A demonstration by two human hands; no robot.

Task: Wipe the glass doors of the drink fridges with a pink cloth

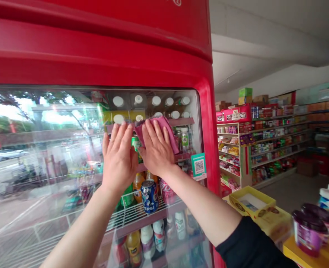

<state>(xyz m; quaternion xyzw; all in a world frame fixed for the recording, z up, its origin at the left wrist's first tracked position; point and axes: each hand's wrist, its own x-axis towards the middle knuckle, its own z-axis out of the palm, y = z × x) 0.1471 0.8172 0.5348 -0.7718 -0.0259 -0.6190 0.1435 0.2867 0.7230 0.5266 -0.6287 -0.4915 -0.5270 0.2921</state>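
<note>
My right hand [156, 149] presses a pink cloth [164, 128] flat against the glass door [55, 167] of a red drinks fridge [97, 48], fingers stretched out over the cloth. Beside it on the left, my left hand [119, 160] lies flat on the same glass with fingers spread, holding nothing. The two hands almost touch at the thumbs. Behind the glass stand bottles with white caps [155, 101], a blue Pepsi can [149, 196] and orange drink bottles [133, 245] on wire shelves.
A QR sticker [199, 166] sits on the glass near the fridge's right frame. To the right are store shelves [276, 141] full of goods, a yellow box [252, 203] and purple-lidded tubs [309, 229] on a yellow counter. The glass mirrors a street.
</note>
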